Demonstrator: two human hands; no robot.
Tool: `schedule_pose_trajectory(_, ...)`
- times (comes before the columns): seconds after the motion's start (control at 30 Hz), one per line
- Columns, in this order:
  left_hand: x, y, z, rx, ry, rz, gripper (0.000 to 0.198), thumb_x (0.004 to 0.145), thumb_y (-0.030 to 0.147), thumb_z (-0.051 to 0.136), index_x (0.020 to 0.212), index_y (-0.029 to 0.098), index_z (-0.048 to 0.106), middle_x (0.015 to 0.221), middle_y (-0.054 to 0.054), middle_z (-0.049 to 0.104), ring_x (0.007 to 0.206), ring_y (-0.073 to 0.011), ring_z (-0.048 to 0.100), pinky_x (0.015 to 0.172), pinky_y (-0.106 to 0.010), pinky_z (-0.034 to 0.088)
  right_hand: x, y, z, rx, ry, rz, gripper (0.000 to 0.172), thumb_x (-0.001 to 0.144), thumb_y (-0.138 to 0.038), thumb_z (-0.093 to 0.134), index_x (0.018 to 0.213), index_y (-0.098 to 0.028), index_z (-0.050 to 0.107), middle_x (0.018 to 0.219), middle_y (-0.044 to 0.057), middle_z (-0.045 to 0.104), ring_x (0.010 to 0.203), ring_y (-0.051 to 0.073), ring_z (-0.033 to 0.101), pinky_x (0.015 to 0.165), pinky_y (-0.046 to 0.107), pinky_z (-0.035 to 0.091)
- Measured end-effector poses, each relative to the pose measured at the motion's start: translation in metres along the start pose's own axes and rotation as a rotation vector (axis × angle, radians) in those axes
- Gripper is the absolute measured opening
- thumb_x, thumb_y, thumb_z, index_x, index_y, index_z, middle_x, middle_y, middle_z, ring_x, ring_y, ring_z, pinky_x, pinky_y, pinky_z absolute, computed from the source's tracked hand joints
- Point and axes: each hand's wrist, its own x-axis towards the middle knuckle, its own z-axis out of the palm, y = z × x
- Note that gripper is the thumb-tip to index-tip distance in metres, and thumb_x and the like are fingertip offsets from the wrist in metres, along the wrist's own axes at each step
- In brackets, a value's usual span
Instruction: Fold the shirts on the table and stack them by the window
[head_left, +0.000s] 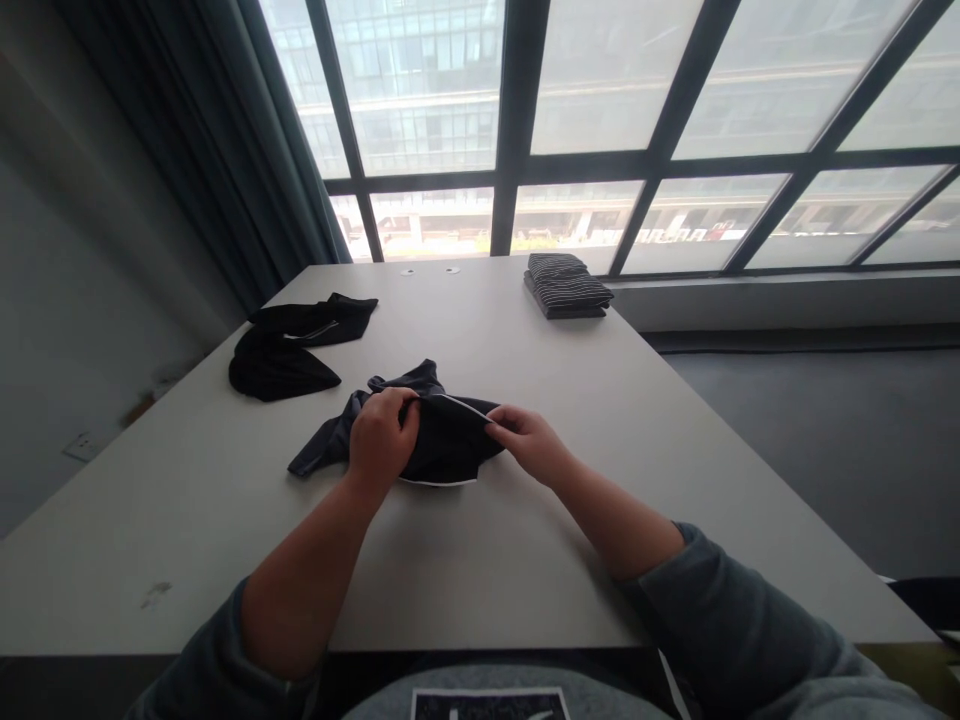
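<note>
A crumpled dark garment (450, 440) with white edging lies near the middle of the white table (600, 480). Its greyer part spreads out to the left, beyond my left hand. My left hand (381, 435) is closed on the garment's upper left side, thumb pressed toward the fingers. At the right end of the white edging, my right hand (525, 435) pinches the cloth between thumb and fingers. Between the two hands the edging is stretched in a fairly straight line. The exact kind of garment cannot be made out.
Another black garment (300, 345) lies loosely bunched at the table's left edge. A folded stack of striped cloth (568, 287) sits at the far right corner. Behind the table are large windows (435, 90) and a dark curtain (225, 130).
</note>
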Motion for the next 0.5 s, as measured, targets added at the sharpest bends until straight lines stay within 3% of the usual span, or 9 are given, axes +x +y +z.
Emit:
schedule_pose_trajectory(0.23,0.0011,-0.0040,0.0012,-0.025,-0.004,-0.038,0.016,0.100,0.027,0.054,0.103,0.021,0.069,0.100,-0.008,0.077,0.096,-0.0277,0.073,0.087,-0.037,0.054,0.0031,0.0105,0.0032,0.295,-0.035,0.181,0.024,0.075,-0.039,0.078,0.087,-0.019,0.071,0.077,-0.002,0.062,0.074,0.016,0.053,0.072,0.031,0.040)
schedule_pose_trajectory(0.5,0.0020,-0.0066,0.0001,-0.036,0.004,-0.071,0.016,0.100,0.028,0.054,0.104,0.022,0.068,0.103,-0.008,0.077,0.097,-0.0271,0.073,0.086,-0.036,0.053,-0.0001,0.0018,0.0040,0.584,-0.101,0.292,0.032,0.068,-0.037,0.084,0.090,-0.021,0.067,0.081,-0.002,0.061,0.072,0.015,0.056,0.070,0.030,0.044)
